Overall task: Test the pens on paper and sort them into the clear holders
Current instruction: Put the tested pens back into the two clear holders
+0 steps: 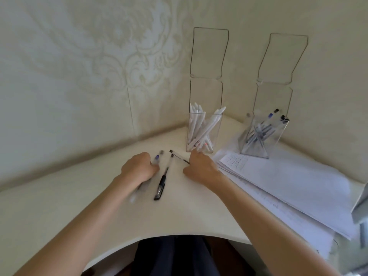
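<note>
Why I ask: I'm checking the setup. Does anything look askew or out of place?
The right holder stands on the paper stack and looks tilted, while the left holder stands upright on the desk. The stack's sheets are fanned unevenly. Wide-angle distortion may exaggerate the tilt.

left hand [139, 168]: showing bare up the arm
right hand [201, 168]: showing bare up the arm
clothing: wearing dark garment [179, 257], folds running lengthwise at the lap
</note>
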{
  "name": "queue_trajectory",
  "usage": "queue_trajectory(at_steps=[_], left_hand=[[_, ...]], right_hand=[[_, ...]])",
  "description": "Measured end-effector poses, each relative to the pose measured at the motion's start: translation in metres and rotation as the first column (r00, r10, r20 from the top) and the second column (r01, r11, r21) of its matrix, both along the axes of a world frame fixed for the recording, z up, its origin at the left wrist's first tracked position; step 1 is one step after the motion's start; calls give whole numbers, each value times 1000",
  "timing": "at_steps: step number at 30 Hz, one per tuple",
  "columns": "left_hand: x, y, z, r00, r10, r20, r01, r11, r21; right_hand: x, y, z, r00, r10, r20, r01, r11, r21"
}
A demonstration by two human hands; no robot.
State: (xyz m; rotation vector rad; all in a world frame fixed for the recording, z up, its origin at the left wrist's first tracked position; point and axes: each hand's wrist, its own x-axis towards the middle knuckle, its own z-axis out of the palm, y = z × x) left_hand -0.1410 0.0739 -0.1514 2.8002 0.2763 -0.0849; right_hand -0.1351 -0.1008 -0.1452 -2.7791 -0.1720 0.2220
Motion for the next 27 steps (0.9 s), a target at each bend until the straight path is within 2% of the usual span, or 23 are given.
queue_trajectory(at_steps=[4,5,6,7,8,9,10,11,13,15,17,18,20,22,24,25,27], left_hand=[[0,6,1,998,-67,-14,66,996,-64],[-1,9,1,998,-58,-2,57,987,-151],[-1,13,1,999,-33,15,36,950,-311],[-4,17,0,1000,11,23,3,840,-542],[-7,19,1,998,65,12,-34,654,-755],[-10,22,1,994,110,-2,-52,455,-889],[-13,26,2,990,143,-2,-47,314,-948],[-15,30,3,985,171,6,-33,226,-974],[-17,36,5,981,194,29,7,113,-994],[-18,41,7,983,172,61,49,71,-996],[-17,41,11,989,123,79,71,73,-995],[-15,38,14,991,97,95,89,64,-994],[-11,25,25,988,48,148,147,24,-989],[-7,4,38,977,-10,215,214,-42,-976],[-3,-22,52,959,-58,279,275,-68,-959],[-1,-38,60,944,-73,321,318,-40,-947],[3,-70,74,909,-97,406,415,101,-904]], right_hand=[[-13,18,8,997,-67,-29,72,976,206],[-14,23,9,995,-93,-41,101,960,262],[-16,28,9,993,-107,-58,120,945,304],[-17,32,8,992,-112,-60,125,943,308],[-19,37,8,992,-117,-39,123,955,270],[-19,40,6,992,-125,-15,125,968,218],[-17,44,4,991,-130,4,128,977,174],[-15,46,3,990,-138,7,135,979,155],[-10,50,4,990,-131,-48,139,968,208],[-8,48,9,985,-81,-154,141,894,426],[-11,41,14,975,-21,-220,162,745,647],[-13,35,16,977,-4,-213,158,688,709],[-17,18,22,989,-19,-146,126,619,775],[-18,-2,29,998,-61,-17,52,624,780],[-20,-25,40,990,-108,90,-4,620,784],[-20,-37,44,983,-130,128,-23,605,796],[-20,-64,57,970,-172,173,-45,571,819]])
